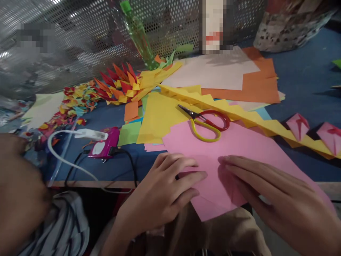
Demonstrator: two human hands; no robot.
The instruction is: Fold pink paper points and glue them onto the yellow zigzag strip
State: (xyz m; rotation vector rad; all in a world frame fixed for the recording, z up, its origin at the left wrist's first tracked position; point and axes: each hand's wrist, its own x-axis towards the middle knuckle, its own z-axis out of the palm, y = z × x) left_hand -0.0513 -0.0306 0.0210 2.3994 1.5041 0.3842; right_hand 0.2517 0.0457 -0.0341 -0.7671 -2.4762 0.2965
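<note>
A large pink paper sheet (255,145) lies at the front edge of the blue table and hangs over it. My left hand (170,185) rests on the sheet's left part, fingers spread. On its right part my right hand (269,188) lies with stretched fingers close together, palm down. Scissors (204,124) with one red and one yellow handle loop lie partly on the pink sheet, blades toward the upper left. A yellow sheet (157,113) is beneath them. Behind them runs a long folded yellow strip (234,112).
A magenta device (105,144) with cables sits left. Colourful folded pieces (117,83), a green bottle (140,39), white paper (207,73), orange paper (262,87) and a basket (285,32) stand or lie behind. Pink folded pieces (297,126) lie right. Another person's arm (21,192) is at left.
</note>
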